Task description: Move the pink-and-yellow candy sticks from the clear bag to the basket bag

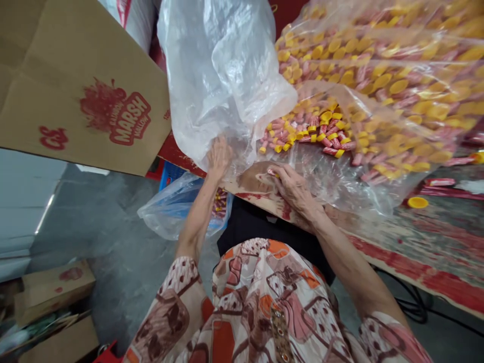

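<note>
My left hand (220,156) is at the lower edge of a large whitish plastic bag (223,65), its fingers blurred and partly behind the film. Near the table edge, my right hand (297,191) is closed, thumb and fingers pinching a small pink tube with a yellow cap (274,173). Beyond it, many similar pink tubes with yellow caps (333,133) spill at the mouth of a big clear bag (401,85) filled with them. Crumpled clear film (333,174) lies between that heap and my right hand.
A cardboard box (86,85) printed "MARSH MALLOW" stands at left. Below the worn red-painted table (434,262), a clear bag (170,212) with more tubes hangs over a blue crate (170,174). A yellow cap (418,202) lies at right. Cartons (56,287) sit on the floor.
</note>
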A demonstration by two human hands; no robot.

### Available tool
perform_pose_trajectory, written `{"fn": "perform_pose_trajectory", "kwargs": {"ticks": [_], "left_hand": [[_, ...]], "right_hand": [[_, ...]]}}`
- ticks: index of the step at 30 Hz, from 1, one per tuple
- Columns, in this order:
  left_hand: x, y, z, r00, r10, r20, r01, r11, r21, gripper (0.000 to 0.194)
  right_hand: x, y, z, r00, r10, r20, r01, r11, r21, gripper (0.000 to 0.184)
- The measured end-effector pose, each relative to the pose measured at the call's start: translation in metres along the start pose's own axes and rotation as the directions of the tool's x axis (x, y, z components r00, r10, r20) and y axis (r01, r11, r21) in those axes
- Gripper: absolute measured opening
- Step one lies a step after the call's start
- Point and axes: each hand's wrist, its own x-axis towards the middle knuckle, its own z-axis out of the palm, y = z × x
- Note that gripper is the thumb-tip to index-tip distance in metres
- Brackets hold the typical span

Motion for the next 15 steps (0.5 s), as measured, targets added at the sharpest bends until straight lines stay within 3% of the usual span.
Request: {"fn": "perform_pose_trajectory", "kwargs": {"ticks": [3,5,9,12,15], "left_hand": [[0.022,-0.008,-0.008,0.993,-0.107,0.05,0.104,0.993,0.064,0.01],[0.027,-0.002,-0.014,0.983,-0.16,0.094,0.154,0.986,0.071,0.015],[0.012,0.026,-0.023,0.943,-0.262,0.204,0.3,0.935,-0.187,0.014],[-0.011,0.055,-0.024,0.877,-0.299,0.376,0.458,0.755,-0.469,0.02],[-0.032,0.081,-0.019,0.833,-0.263,0.487,0.543,0.557,-0.628,0.038]], "right_hand": [[0.002,-0.001,-0.001,1.0,-0.006,-0.004,0.006,1.0,0.002,0.031],[0.004,-0.002,-0.001,0.996,-0.02,-0.087,0.022,1.0,0.018,0.03],[0.005,0.0,0.0,0.956,0.056,-0.286,-0.047,0.998,0.037,0.029],[0.009,0.001,-0.001,0.957,0.153,-0.246,-0.14,0.988,0.07,0.025],[0.015,-0.002,-0.007,0.939,0.271,-0.213,-0.194,0.927,0.322,0.026]]}}
